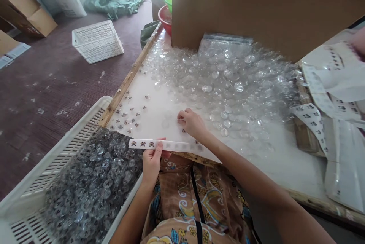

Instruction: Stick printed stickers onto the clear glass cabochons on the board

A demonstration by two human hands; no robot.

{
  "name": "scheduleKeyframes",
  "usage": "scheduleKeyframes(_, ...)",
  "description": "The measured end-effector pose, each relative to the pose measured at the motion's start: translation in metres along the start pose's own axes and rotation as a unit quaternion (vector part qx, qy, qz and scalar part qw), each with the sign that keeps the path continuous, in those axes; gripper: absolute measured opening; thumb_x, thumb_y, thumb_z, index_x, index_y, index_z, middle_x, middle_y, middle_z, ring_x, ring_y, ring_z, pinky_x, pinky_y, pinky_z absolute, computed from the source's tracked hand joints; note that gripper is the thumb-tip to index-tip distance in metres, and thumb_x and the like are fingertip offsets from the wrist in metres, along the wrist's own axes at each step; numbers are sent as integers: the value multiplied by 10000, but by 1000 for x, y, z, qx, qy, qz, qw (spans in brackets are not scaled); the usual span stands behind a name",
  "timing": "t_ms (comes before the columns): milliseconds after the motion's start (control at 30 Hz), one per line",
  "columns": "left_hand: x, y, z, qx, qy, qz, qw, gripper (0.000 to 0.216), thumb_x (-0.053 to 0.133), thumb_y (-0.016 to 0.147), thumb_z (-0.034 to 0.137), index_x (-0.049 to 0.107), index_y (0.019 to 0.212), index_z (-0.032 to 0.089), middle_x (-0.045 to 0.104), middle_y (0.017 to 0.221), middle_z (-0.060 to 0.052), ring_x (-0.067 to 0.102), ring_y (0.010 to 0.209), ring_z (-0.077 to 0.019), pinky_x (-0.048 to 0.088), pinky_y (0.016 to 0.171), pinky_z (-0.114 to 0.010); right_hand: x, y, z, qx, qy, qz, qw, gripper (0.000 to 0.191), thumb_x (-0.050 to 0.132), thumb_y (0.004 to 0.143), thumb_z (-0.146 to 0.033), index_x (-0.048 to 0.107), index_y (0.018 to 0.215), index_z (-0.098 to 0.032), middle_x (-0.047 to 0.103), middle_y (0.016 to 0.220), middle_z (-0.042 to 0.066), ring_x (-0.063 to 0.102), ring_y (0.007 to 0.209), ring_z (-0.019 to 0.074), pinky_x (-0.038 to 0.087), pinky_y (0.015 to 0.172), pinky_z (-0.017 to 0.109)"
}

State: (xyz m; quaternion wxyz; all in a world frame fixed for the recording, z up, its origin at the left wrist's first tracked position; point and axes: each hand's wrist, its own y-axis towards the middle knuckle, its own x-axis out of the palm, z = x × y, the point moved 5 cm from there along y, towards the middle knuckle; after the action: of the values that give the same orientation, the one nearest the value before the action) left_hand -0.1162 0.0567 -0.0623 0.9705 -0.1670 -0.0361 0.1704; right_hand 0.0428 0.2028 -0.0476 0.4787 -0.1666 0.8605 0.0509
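My left hand [154, 160] pinches a white strip of stickers [142, 144] at the table's near edge. Three dark animal-face prints show on its left end; the rest looks blank. Above the white tabletop, my right hand [191, 123] has its fingertips drawn together; whatever they may hold is too small to make out. Close by lie small clear plastic discs [224, 132], heaped thickly toward the back. Several discs with animal-face prints [137, 114] are scattered at the table's left side.
A white crate [31, 187] full of clear discs with dark prints stands at the lower left. More sticker sheets [312, 120] lie on the right. A cardboard panel [256, 8] rises behind the heap, beside a red bowl [165, 19]. Another white basket [98, 40] rests on the floor.
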Motion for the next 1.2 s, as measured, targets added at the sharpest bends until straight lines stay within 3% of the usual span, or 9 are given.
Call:
scheduleKeyframes(133, 5, -3, 4, 7, -42, -6, 999, 585, 669, 816, 518, 620, 1234, 111, 704, 682, -41, 659, 531, -174, 526, 524, -248, -2, -6, 6, 10, 25, 4, 1000, 339, 573, 850, -99, 584, 1164, -227, 685, 916, 22, 612, 781, 178, 397, 682, 270)
scheduleKeyframes(267, 8, -6, 5, 9, -43, -10, 999, 611, 664, 824, 516, 590, 1290, 128, 706, 682, -38, 673, 560, -185, 535, 536, -254, -8, -23, -14, -52, 99, 26, 993, 276, 598, 867, -142, 595, 1137, -197, 693, 1019, 64, 630, 870, 186, 442, 751, 287)
scheduleKeyframes(367, 10, -7, 3, 22, -43, -25, 999, 555, 648, 839, 518, 623, 1240, 134, 721, 719, -53, 683, 595, -202, 546, 562, -276, -6, -45, -46, -133, 220, -69, 964, 320, 688, 823, -211, 595, 1129, -204, 701, 958, 33, 633, 777, 146, 459, 689, 245)
scheduleKeyframes(433, 7, -6, 3, 41, -53, -14, 998, 486, 618, 854, 533, 681, 1108, 124, 724, 735, -72, 688, 621, -213, 556, 595, -296, -7, -56, -60, -148, 251, -108, 951, 204, 637, 857, -177, 621, 1059, -207, 698, 833, -4, 618, 695, 123, 438, 643, 220)
scheduleKeyframes(600, -7, -4, 5, 77, -35, 42, 996, 294, 642, 864, 440, 687, 799, 157, 714, 708, -40, 682, 644, -188, 556, 672, -292, -12, -64, -63, -159, 192, -91, 964, 156, 536, 900, -98, 632, 981, -190, 699, 841, 19, 628, 771, 149, 420, 691, 233)
scheduleKeyframes(733, -5, -3, 9, 71, -47, 36, 996, 240, 690, 832, 402, 695, 866, 164, 714, 710, -27, 683, 652, -188, 558, 674, -297, -7, -65, -58, -173, 146, -84, 970, 199, 478, 925, -104, 611, 1055, -173, 673, 950, 71, 618, 819, 171, 429, 704, 254)
scheduleKeyframes(867, 0, -1, 9, 41, -109, 29, 993, 340, 745, 770, 403, 705, 1010, 166, 691, 673, -10, 653, 597, -166, 542, 623, -280, -4, -64, -57, -182, 145, -92, 968, 203, 463, 941, -124, 627, 1043, -186, 642, 943, 64, 608, 782, 158, 435, 689, 249)
scheduleKeyframes(1067, -1, 5, 2, 38, -87, 47, 994, 260, 753, 748, 374, 693, 641, 145, 627, 521, -3, 575, 475, -137, 487, 553, -262, 2, -69, -52, -179, 88, -46, 979, 219, 464, 949, -138, 616, 1095, -198, 688, 988, 79, 630, 870, 188, 453, 730, 274)
scheduleKeyframes(1200, 0, 4, -3, 29, -83, 74, 993, 276, 741, 749, 398, 688, 649, 146, 630, 506, -1, 577, 460, -140, 478, 534, -254, 6, -82, -59, -242, 40, 5, 969, 179, 490, 944, -156, 628, 1045, -206, 680, 1041, 96, 613, 917, 202, 463, 762, 295)
